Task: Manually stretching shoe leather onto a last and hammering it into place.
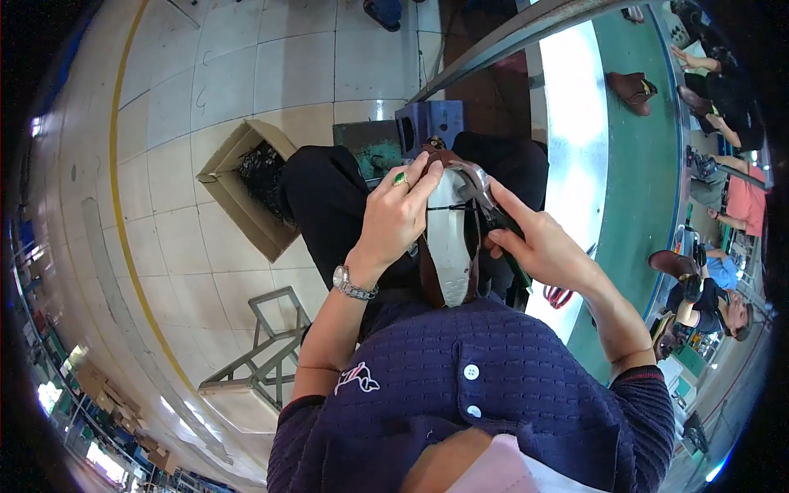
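Observation:
A brown shoe lies sole up between my thighs, its white underside facing me and a thin black cord crossing it. My left hand, with a ring and wristwatch, is closed around the shoe's far end on the left side. In my right hand are pliers with a metal head and dark handles. Their head rests at the shoe's far right edge, close to my left fingertips. What the jaws grip is too small to make out.
An open cardboard box of black scraps stands left of my knee. Beyond my knees is a blue metal stand. A grey metal frame sits lower left. Rightward run a metal rail and green bench with a brown boot; co-workers sit beyond.

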Available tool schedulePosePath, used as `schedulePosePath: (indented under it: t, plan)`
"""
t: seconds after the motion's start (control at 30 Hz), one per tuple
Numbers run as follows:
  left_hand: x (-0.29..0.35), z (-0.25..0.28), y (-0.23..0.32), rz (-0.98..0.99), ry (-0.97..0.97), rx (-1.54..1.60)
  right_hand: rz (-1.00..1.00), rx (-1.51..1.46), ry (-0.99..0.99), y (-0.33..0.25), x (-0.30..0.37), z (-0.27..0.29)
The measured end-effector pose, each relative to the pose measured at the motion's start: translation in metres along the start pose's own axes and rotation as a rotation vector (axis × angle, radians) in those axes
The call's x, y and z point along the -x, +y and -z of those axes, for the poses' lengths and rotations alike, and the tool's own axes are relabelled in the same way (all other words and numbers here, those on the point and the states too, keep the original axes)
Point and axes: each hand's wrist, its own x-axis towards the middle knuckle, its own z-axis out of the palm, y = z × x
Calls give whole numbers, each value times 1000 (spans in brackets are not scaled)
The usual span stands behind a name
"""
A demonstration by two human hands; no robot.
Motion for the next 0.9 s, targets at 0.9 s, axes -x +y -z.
schedulePosePath:
  t: [0.9]
  plan:
    - [-3,-1,3,-6,29,23,-8,284,231,16,3,-25]
